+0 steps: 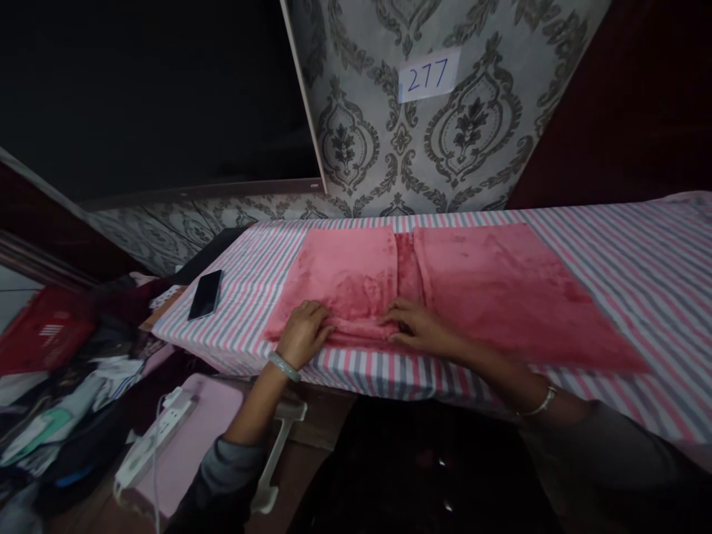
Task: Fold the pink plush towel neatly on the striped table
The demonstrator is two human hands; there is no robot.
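A pink plush cloth (489, 297) lies spread on a striped sheet, with a left panel (350, 259) and a wider right panel parted by a darker strip (409, 267). Along the front of the left panel, a fold of the fabric is bunched between my hands. My left hand (303, 330), with a pale bangle at the wrist, is closed on the left end of this fold. At its right end, below the dark strip, my right hand (420, 326) grips the same fold with bent fingers. Part of the fabric under the fingertips is hidden.
On the striped sheet (245, 274) at the left lies a black phone (205, 294). Below stand a pink stool-like surface (216, 400) and a white power strip (156, 437). Clothes pile up far left. A dark screen (156, 96) and patterned wall (361, 141) rise behind.
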